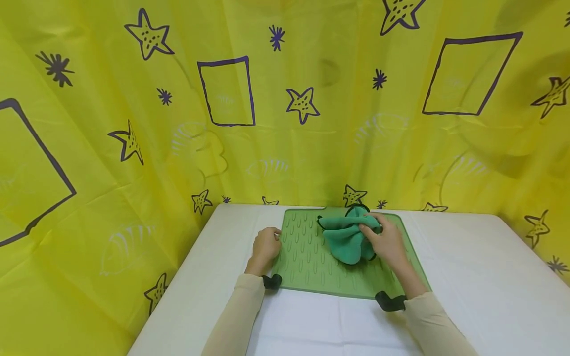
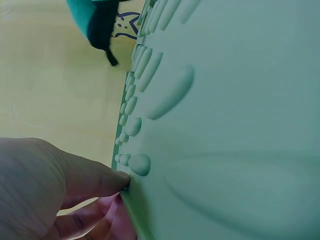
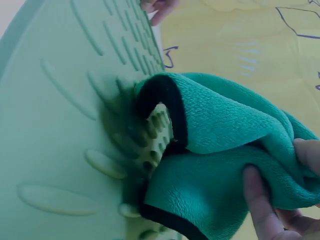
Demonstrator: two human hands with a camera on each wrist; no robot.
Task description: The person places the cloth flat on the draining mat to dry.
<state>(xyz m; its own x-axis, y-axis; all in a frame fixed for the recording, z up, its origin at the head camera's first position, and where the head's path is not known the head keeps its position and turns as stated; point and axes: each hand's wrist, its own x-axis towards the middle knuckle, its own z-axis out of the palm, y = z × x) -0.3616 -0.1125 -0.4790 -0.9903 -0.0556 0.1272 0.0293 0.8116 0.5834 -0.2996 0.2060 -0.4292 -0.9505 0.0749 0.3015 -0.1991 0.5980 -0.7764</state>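
A light green mat (image 1: 307, 252) with raised oval ridges lies on the white table. My left hand (image 1: 265, 245) is at its left edge; in the left wrist view the thumb (image 2: 102, 181) presses on the mat's rim with the fingers below it. My right hand (image 1: 386, 242) pinches a bunched teal cloth (image 1: 349, 242) with dark edging over the mat's right half. In the right wrist view, the cloth (image 3: 215, 120) hangs in folds from the thumb and fingers, its lower edge close over the ridges.
Beneath the mat is a table with a white cover (image 1: 472, 257). A yellow curtain (image 1: 276, 148) printed with stars and frames stands behind the table and along both sides. Black straps (image 1: 389, 300) sit at both wrists.
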